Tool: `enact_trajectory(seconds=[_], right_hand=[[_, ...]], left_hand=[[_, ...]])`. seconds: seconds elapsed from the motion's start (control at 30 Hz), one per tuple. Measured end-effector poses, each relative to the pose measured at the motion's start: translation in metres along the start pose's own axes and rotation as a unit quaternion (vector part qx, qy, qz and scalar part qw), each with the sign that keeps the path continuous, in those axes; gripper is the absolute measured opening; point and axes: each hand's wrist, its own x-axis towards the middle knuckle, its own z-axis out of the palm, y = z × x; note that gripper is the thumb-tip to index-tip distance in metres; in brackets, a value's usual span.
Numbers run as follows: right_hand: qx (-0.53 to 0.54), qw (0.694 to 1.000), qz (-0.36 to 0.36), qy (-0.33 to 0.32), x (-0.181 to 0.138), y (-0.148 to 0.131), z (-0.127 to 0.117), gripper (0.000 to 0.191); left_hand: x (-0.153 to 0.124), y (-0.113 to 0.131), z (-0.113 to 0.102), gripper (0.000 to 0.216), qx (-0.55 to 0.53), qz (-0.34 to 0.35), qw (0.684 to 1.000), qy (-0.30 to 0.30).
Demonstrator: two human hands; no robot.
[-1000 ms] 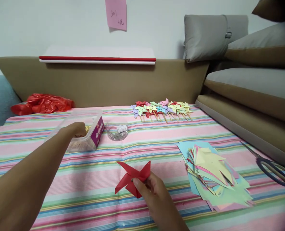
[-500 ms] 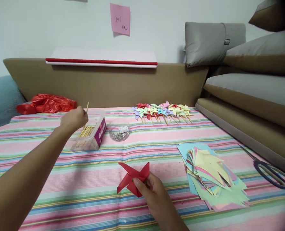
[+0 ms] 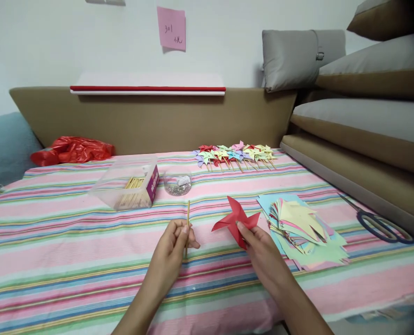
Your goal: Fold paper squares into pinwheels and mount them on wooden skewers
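My left hand (image 3: 173, 242) pinches a thin wooden stick (image 3: 188, 215), held upright above the striped cloth (image 3: 53, 242). My right hand (image 3: 259, 244) grips a folded red paper pinwheel (image 3: 235, 222) by its centre, a short way to the right of the stick. The two hands are apart, stick and pinwheel not touching. Behind the left hand stands a clear plastic box of wooden sticks (image 3: 132, 188) with a purple label, its top open.
A small clear dish of pins (image 3: 178, 184) sits beside the stick box. A row of finished coloured pinwheels (image 3: 233, 155) lies at the back. Cut coloured paper squares (image 3: 302, 228) are stacked at right, scissors (image 3: 377, 222) further right. A red plastic bag (image 3: 72, 150) lies back left.
My left hand drew a stick out of the box and brought it back toward me. My right hand moved the red pinwheel right and up. The view shifted slightly.
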Motion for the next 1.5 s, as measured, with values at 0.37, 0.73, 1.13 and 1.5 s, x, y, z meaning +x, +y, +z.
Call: enact_trajectory(seconds=[0.37, 0.73, 1.13, 1.5], right_hand=[[0.142, 0.987, 0.036, -0.068, 0.000, 0.002, 0.000, 0.017], [0.144, 0.971, 0.016, -0.191, -0.006, 0.009, 0.035, 0.016], [0.119, 0.942, 0.001, -0.315, -0.024, -0.003, 0.035, 0.008], [0.090, 0.947, -0.002, -0.308, -0.025, -0.001, 0.034, 0.020]], left_hand=[[-0.021, 0.010, 0.001, 0.023, 0.001, -0.012, 0.998, -0.068], [-0.026, 0.009, 0.005, 0.025, 0.142, -0.010, 0.985, -0.095], [-0.032, 0.009, 0.009, 0.015, 0.177, 0.049, 0.978, -0.094], [-0.037, 0.012, 0.006, 0.021, 0.240, 0.144, 0.952, -0.124]])
